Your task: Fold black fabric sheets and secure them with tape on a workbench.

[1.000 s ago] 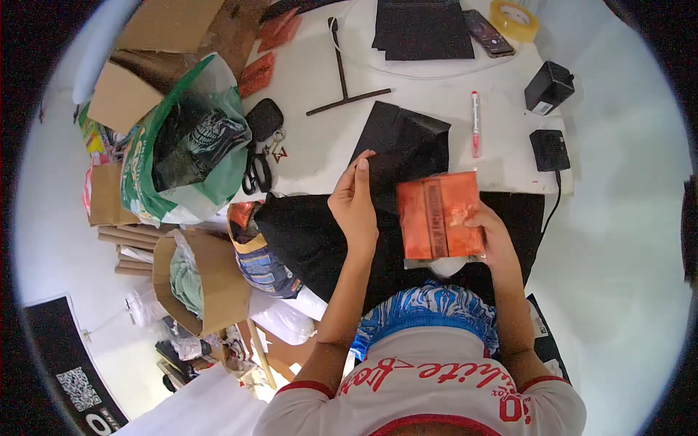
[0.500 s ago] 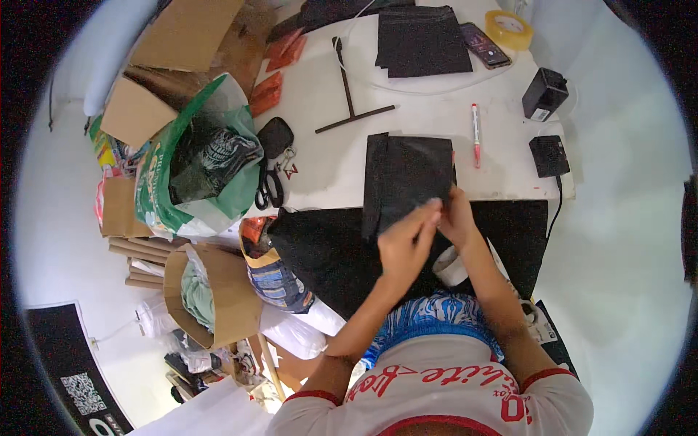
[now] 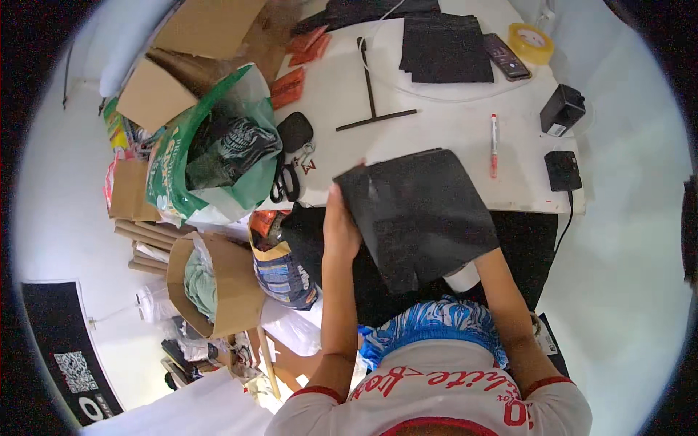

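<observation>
A flat, dark square piece (image 3: 422, 211), like a folded black plastic sheet or bag, is raised at the table's front edge, tilted toward me. My left hand (image 3: 342, 225) grips its left edge, with fingertips showing over the top corner. At the lower right corner, the piece covers most of my right hand (image 3: 489, 263), so its fingers are hidden. Just under that corner, a white roll (image 3: 463, 278) shows in part over my lap. Black cloth or sheeting (image 3: 527, 243) spreads beneath.
On the white table (image 3: 436, 120) lie a red-and-white marker (image 3: 494, 145), a dark T-shaped bar (image 3: 374, 116), a black stack (image 3: 447, 49), a phone (image 3: 507, 58) and a tape roll (image 3: 531, 43). Scissors (image 3: 286, 182) rest beside a green bag (image 3: 247, 192). Cardboard boxes (image 3: 236, 291) crowd the left.
The black piece has been lifted off the table and turned, its broad face now toward me. My left hand moved to its left edge; my right hand went behind its lower right corner.
</observation>
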A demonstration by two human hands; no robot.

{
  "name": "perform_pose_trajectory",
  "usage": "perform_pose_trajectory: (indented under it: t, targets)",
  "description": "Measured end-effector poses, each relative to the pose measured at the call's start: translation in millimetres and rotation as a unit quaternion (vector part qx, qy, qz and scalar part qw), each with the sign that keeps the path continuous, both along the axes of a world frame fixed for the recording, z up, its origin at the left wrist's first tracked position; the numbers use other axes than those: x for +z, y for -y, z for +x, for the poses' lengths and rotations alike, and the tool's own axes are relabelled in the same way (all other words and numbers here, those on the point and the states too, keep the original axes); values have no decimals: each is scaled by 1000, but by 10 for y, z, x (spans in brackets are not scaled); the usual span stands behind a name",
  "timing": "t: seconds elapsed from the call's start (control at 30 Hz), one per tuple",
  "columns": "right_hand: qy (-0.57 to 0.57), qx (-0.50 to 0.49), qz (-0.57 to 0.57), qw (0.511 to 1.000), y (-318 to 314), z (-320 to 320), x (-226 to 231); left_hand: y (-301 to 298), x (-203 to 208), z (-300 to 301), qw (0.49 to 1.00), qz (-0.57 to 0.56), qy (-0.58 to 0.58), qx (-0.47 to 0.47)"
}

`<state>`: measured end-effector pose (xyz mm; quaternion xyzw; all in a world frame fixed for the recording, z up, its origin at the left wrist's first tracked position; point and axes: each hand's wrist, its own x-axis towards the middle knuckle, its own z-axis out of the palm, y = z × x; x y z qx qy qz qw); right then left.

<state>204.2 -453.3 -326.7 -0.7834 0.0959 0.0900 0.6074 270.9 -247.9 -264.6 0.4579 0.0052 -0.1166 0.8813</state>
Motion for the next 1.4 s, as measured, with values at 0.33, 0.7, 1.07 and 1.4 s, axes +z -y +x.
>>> perform_pose_trajectory:
  t: [0.33, 0.7, 1.07, 1.4]
  targets:
    - [22, -32, 472, 881, -25, -135, -350, 56, -62, -51, 988, 38, -32, -147]
    - [33, -39, 460, 886, -58, 220, -248, -115, -98, 52, 995, -61, -39, -70]
    - [46, -50, 448, 892, 35, 175, -260, -71, -170, -46, 992, -7, -50, -119]
    - [61, -60, 439, 894, -63, 203, -187, -219, -323, -143, 990, 5, -121, -71]
